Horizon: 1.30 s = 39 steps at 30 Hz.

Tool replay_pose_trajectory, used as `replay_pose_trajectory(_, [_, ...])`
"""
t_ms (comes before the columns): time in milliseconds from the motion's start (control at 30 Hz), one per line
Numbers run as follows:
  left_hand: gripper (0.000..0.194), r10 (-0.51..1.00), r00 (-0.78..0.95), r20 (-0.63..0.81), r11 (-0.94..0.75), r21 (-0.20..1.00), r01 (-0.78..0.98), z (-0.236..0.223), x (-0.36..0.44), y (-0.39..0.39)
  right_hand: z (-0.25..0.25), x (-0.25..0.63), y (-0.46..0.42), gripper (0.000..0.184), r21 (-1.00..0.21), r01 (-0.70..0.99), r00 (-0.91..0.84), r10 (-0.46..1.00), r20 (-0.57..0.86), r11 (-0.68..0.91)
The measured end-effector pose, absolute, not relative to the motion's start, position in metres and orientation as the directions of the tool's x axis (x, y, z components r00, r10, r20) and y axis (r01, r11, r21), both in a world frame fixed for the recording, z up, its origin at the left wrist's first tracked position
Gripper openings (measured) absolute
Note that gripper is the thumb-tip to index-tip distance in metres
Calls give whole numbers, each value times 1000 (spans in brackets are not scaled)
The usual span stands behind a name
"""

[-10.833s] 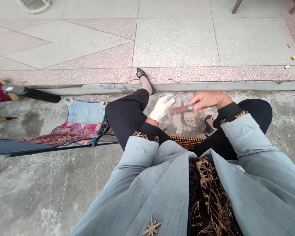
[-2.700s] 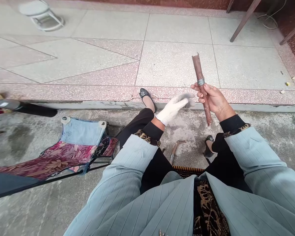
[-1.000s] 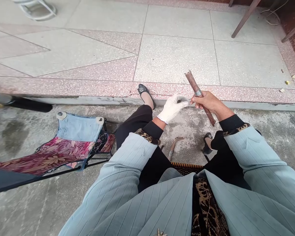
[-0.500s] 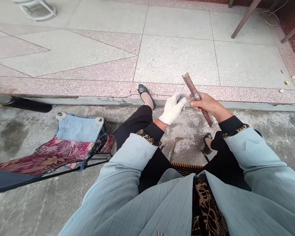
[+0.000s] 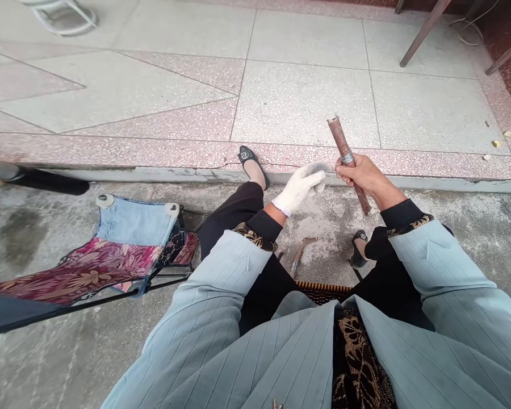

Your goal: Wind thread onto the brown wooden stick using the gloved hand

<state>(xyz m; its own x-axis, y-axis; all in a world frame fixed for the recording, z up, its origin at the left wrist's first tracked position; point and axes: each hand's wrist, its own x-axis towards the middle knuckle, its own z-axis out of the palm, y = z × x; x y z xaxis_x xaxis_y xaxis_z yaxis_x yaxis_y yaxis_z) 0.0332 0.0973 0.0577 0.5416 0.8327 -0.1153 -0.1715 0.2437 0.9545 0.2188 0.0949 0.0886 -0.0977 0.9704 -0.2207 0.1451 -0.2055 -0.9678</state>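
My right hand (image 5: 361, 175) is wrapped round a reddish-brown stick (image 5: 339, 140) that points up and away, with a band of silver wire (image 5: 346, 157) wound on it just above my fingers. My left hand (image 5: 301, 185) wears a white knit glove and sits just left of the stick, fingers pinched together near a thin strand that runs toward the wire band. What the gloved fingers pinch is too fine to make out. A curved brown tool (image 5: 298, 255) lies on the concrete between my feet.
I sit on a low woven seat (image 5: 323, 288), legs apart on rough concrete. A tiled step (image 5: 153, 153) runs across ahead. A folding fabric stool (image 5: 123, 238) stands at my left, a black handle (image 5: 46, 180) beyond it. Wooden furniture legs (image 5: 423, 31) stand far right.
My right hand has tilted the stick more upright and raised it slightly. My gloved left hand has drawn a little away from the wire band, fingers still pinched.
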Motion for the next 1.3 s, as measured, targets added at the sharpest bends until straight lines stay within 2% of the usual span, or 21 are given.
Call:
replay_pose_trajectory(200, [31, 754, 648, -106, 180, 982, -49, 65, 31, 96, 89, 220, 98, 11, -958, 260, 98, 990, -98, -121])
replay_pose_trajectory(367, [22, 811, 585, -33, 83, 995, -59, 60, 28, 102, 90, 220, 98, 13, -983, 65, 86, 982, -168, -174])
replay_pose_trajectory(467, [27, 805, 593, -25, 48, 999, -23, 58, 26, 104, 89, 220, 98, 13, -987, 87, 149, 981, -123, -137])
replay_pose_trajectory(633, [35, 782, 617, -91, 147, 988, -40, 57, 25, 100, 79, 214, 96, 11, -989, 48, 145, 981, -133, -141])
replay_pose_trajectory(733, [33, 841, 540, -23, 54, 998, -42, 50, 27, 100, 71, 209, 96, 10, -980, 136, 187, 975, -120, -146])
replay_pose_trajectory(900, [18, 947, 287, 146, -192, 971, 142, 40, 30, 106, 64, 205, 97, 12, -967, 190, 183, 973, -137, -172])
replay_pose_trajectory(967, [16, 946, 256, 198, -239, 961, 137, 41, 29, 106, 65, 205, 98, 14, -970, 140, 209, 964, -166, -198])
replay_pose_trajectory(1133, [11, 877, 327, 351, -361, 932, -33, 43, 28, 102, 75, 206, 95, 17, -956, -169, 250, 928, -278, -241])
replay_pose_trajectory(1300, [9, 843, 417, 339, -262, 937, -233, 41, 20, 106, 83, 213, 95, 13, -884, -324, 183, 894, -409, -338])
